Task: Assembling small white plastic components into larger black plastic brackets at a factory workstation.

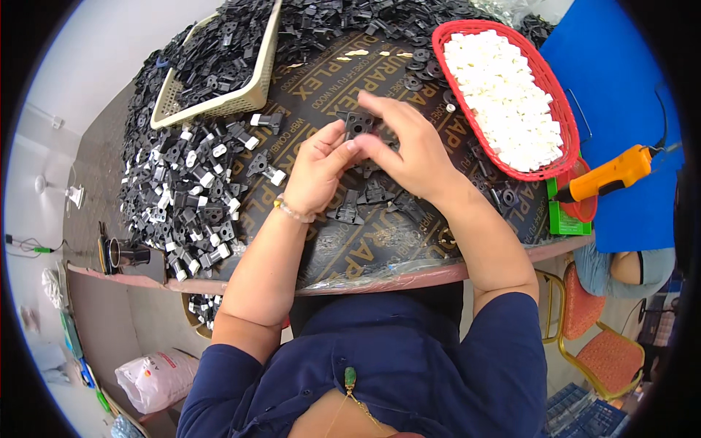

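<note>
Cylinder, dark and shiny, sits near the left end of the table. Just right of it spreads a heap of black pieces with white ends, tumbled at all angles. Beyond that stands a cream basket, filled with plain black pieces, and more of the same are banked around its far side. A few joined pieces lie loose between the heap and the person's left hand, which wears a beaded bracelet and pinches a black part between thumb and fingers. That part is raised over the middle of the table, facing up with a round hole showing. The right hand curves round its other side, forefinger beyond it and thumb close by the left thumb; whether this hand also pinches it, I cannot tell. Below the hands lie several loose black parts. Farther right, a red basket holds a mound of small white pieces, and next to it an orange-handled tool rests over a green tray.
</note>
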The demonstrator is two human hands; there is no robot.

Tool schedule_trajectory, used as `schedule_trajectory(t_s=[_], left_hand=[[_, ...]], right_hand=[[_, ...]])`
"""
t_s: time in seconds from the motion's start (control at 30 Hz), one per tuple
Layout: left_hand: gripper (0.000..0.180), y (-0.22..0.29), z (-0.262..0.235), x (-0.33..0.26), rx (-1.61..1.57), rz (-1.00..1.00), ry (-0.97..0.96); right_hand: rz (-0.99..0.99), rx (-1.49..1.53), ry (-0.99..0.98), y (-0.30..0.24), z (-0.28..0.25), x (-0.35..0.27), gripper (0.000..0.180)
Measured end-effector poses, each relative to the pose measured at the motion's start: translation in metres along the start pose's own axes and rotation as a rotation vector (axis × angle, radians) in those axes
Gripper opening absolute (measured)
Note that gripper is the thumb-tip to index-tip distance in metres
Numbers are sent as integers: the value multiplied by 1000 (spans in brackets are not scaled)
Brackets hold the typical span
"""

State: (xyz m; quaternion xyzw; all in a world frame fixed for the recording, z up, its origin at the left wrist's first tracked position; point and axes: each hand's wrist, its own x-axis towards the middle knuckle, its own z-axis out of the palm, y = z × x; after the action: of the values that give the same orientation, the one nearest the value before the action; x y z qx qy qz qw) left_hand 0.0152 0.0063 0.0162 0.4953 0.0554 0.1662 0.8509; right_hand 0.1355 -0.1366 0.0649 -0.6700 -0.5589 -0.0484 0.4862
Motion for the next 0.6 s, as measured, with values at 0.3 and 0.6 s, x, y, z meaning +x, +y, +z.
schedule_trajectory(t_s=[0.3,0.6], left_hand=[[21,3,5,-4,551,95,51],[19,1,3,2,247,113,151]], right_hand=[[515,440,-240,10,-21,5,28],[488,-624,69,43,-87,7,30]])
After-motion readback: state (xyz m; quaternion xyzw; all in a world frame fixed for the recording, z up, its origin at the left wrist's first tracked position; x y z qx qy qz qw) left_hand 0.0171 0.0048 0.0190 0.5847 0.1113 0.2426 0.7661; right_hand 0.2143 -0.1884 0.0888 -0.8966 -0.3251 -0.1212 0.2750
